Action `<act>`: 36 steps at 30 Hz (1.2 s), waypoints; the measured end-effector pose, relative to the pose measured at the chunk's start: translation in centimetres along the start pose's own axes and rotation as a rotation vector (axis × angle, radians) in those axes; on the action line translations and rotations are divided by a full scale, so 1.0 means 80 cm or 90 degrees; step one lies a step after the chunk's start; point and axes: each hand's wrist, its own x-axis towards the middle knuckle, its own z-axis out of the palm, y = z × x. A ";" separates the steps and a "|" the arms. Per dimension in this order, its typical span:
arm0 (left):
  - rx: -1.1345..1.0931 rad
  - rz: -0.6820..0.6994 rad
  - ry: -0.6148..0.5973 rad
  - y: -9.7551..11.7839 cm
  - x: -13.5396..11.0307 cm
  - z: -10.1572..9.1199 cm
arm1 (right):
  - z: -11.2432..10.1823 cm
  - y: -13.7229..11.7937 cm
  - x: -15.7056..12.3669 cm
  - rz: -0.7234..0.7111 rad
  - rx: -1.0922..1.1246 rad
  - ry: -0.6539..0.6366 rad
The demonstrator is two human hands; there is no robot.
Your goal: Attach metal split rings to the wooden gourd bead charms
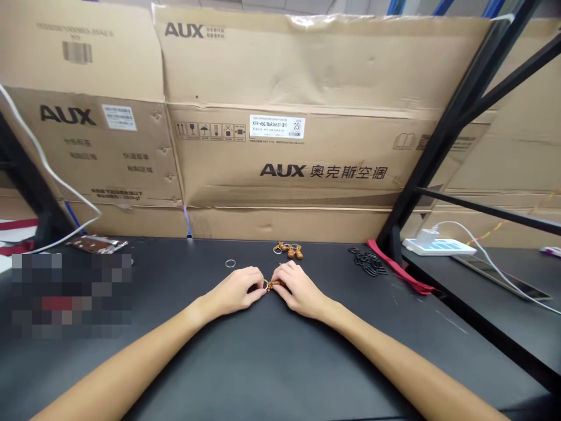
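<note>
the left hand [240,289] pinches a metal ring [265,285], the right hand [300,290] a brown charm [276,283], partly hidden, long axis roughly sideways, its ring end pointing left.

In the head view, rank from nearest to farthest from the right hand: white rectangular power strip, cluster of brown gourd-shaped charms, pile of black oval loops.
1. Cluster of brown gourd-shaped charms: just beyond the right hand.
2. Pile of black oval loops: to its right, on the dark tabletop.
3. White rectangular power strip: farther right, past the black metal post.
</note>
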 end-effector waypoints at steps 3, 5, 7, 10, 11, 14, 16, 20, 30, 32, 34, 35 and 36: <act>0.030 -0.001 0.004 0.001 -0.001 -0.001 | 0.000 -0.004 0.000 -0.008 0.046 0.011; 0.045 0.002 0.000 0.002 -0.001 -0.001 | 0.000 -0.006 0.000 -0.009 0.069 0.016; 0.051 0.007 -0.004 0.001 -0.001 -0.001 | -0.001 -0.006 0.000 -0.010 0.078 0.015; 0.039 0.008 0.003 -0.003 0.000 0.000 | -0.001 -0.004 0.001 -0.003 0.063 0.009; 0.031 0.007 0.006 -0.005 0.000 0.001 | -0.001 -0.003 0.001 0.004 0.051 0.009; 0.006 0.000 0.016 -0.010 0.001 0.002 | -0.001 0.000 0.001 0.019 0.017 0.006; -0.009 -0.006 0.015 -0.012 0.002 0.002 | -0.001 0.001 0.001 0.023 0.011 0.005; -0.028 -0.022 0.006 -0.009 0.004 -0.002 | -0.001 0.000 -0.001 0.022 0.040 0.012; -0.044 -0.064 0.004 -0.002 0.009 -0.008 | 0.001 0.000 0.000 0.022 0.039 0.016; -0.045 -0.073 0.005 0.001 0.009 -0.010 | 0.002 0.001 -0.001 0.020 0.041 0.012; -0.051 -0.079 0.007 0.003 0.009 -0.010 | 0.003 0.002 -0.001 0.013 0.036 0.008; -0.055 -0.080 0.009 0.004 0.009 -0.010 | 0.004 0.002 -0.001 0.008 0.030 0.005; -0.057 -0.079 0.011 0.004 0.009 -0.010 | 0.004 0.001 -0.002 0.002 0.024 0.001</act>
